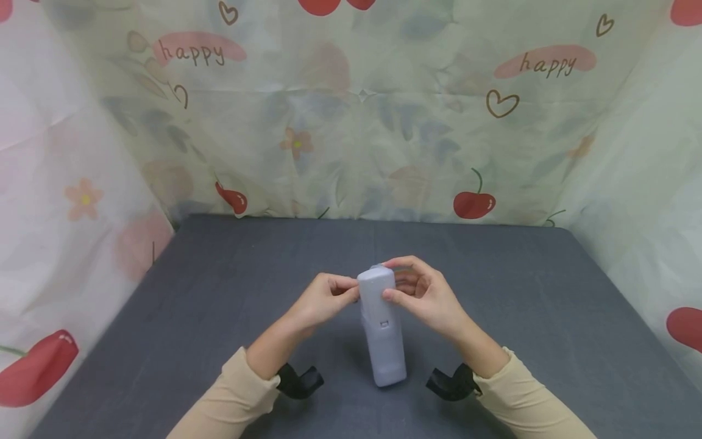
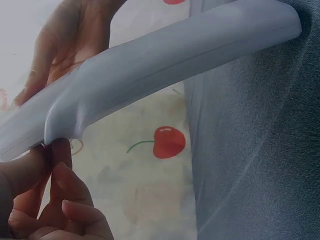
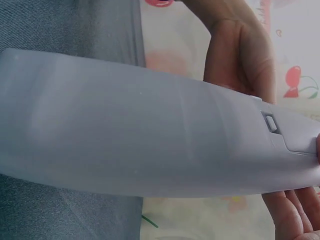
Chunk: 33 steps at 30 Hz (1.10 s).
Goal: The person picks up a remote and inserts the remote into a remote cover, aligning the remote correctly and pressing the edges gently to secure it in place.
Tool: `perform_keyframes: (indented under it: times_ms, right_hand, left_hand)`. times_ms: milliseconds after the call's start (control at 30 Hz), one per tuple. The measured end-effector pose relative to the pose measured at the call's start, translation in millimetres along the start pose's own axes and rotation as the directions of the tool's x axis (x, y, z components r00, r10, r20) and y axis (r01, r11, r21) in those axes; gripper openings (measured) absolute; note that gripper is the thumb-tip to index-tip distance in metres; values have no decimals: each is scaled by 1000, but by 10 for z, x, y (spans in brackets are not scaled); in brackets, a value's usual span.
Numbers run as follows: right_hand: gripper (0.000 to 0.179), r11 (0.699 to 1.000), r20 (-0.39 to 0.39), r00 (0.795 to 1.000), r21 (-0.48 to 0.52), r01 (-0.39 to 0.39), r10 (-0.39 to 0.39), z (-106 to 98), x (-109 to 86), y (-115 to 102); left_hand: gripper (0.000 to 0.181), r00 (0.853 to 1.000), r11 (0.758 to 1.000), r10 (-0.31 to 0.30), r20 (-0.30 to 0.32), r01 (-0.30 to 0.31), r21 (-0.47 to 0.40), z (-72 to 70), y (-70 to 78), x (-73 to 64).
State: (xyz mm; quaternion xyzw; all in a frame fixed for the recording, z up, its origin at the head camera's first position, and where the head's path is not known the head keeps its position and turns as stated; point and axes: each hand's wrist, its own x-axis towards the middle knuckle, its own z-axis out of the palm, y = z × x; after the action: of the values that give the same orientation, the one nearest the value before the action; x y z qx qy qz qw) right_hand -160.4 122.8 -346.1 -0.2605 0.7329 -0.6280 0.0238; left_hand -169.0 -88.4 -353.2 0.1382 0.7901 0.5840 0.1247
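A long pale grey plastic handheld device (image 1: 382,347) stands out, tilted, at the middle, its kind not shown. A small latch (image 3: 271,123) and a cover seam mark its near face. My left hand (image 1: 323,299) pinches the left edge near the upper end; in the left wrist view its thumb and fingers meet at a raised ridge on the device (image 2: 150,65). With thumb on the near face and fingers over the top, my right hand (image 1: 433,296) grips that same end. The device's far face is hidden in the head view. Whether its lower end touches the table cannot be told.
A dark grey cloth covers the table (image 1: 263,250). Patterned curtains (image 1: 362,152) with cherries and the word happy close off the back and both sides. Black wrist mounts (image 1: 300,382) stick out from both cream sleeves near the device's lower end.
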Motion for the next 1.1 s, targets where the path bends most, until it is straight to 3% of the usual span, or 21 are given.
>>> perform_keyframes:
  times_ms: [167,333,467,633,733,900,967,1100]
  right_hand:
    - [43,1000,11,1000,8,5,-6,5,-6,10]
    - [43,1000,9,1000,14,-28,28,7,5,15]
    - [42,999,4,999,11,-50,50,7,35,24]
    - [43,998,17,998,-19,-56,57,10,58,38]
    - [43,998,24,998,-20,-61,62,7,58,30]
    - [43,997,23,996,-14,-82,83,1,65,-3]
    - [43,996,22,995,-22,-92,93,1,71,-16]
    - [42,994,16,995,-49,-101,101,-3,80,-34]
  left_hand:
    - [21,1000,1000,12,16,-12,7,-9,-7,9]
    - [20,997,997,71,2,-71,10,3,-11,22]
    - [20,995,996,77,-69,-80,-39,32,-15,37]
    - [20,978,987,6,-207,-39,-155,85,0,83]
    - [21,962,968,-35,-270,-34,-248,115,39,101]
    - [22,943,903,-102,-315,-45,-426,143,122,119]
    - [21,939,879,-119,-323,-51,-473,150,143,124]
    - [20,935,861,-123,-332,-66,-505,159,171,115]
